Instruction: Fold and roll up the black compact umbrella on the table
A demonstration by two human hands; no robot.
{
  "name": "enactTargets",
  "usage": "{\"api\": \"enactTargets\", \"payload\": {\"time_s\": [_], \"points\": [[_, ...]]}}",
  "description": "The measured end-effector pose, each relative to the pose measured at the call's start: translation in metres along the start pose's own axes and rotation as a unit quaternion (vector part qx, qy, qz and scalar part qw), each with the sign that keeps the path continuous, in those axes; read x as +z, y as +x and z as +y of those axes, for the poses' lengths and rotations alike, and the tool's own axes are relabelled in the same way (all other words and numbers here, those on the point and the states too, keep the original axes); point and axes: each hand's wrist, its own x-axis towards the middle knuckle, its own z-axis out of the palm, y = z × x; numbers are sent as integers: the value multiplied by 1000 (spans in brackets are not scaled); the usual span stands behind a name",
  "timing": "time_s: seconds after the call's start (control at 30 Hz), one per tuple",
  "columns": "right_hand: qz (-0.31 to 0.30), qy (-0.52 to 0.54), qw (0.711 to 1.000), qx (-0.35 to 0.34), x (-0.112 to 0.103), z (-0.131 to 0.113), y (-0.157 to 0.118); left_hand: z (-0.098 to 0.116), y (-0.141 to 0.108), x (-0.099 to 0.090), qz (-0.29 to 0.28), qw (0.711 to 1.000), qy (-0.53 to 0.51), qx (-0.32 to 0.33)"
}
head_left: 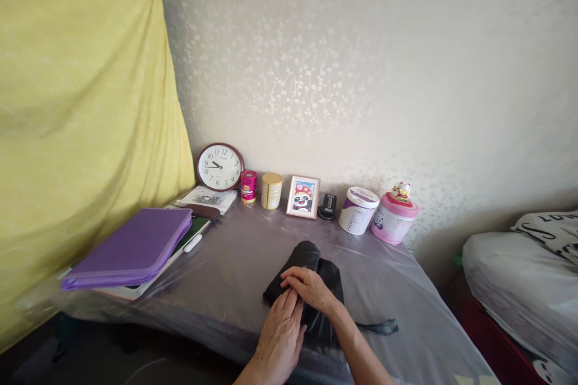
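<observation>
On the table in front of me lies a folded black bundle (329, 274) of thin, slightly shiny material. Its exact kind does not show. My left hand (280, 328) rests on its near side, fingers stretched out flat and pointing away from me. Across the top lies my right hand (311, 289), its fingers extended to the left, near or over the left fingertips. Both palms face down, and their undersides are hidden. To the right of the bundle a dark strap-like end (379, 326) trails over the table cover.
A plastic-covered table (226, 264) carries a purple folder (130, 243) on the left. Along the wall stand a clock (220, 167), a pink tin (248, 187), a yellow tin (271, 192), a picture frame (303, 197), a white-purple tub (358, 212) and a pink tub (394, 219).
</observation>
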Motion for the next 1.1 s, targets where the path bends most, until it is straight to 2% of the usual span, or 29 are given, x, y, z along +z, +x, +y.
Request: {"api": "enactTargets", "payload": {"time_s": [0.13,0.27,0.37,0.5,0.67,0.97,1.1], "points": [[61,-5,997,-46,2,8,-12,6,1,-5,-1,1000,-8,-20],[124,-73,985,-100,4,20,-19,8,3,-14,-12,999,-33,-27],[126,-121,976,-132,3,29,-15,6,2,-15,-20,998,-26,-44],[122,-166,969,-136,-2,41,-1,5,-1,-10,-36,997,-8,-67],[133,-203,965,-100,-10,54,23,6,0,-8,-67,994,-5,-87],[118,-191,974,25,-24,74,64,6,3,-4,-75,990,-30,-116],[163,-199,961,99,-28,82,68,7,3,-3,-80,988,-28,-127]]}}
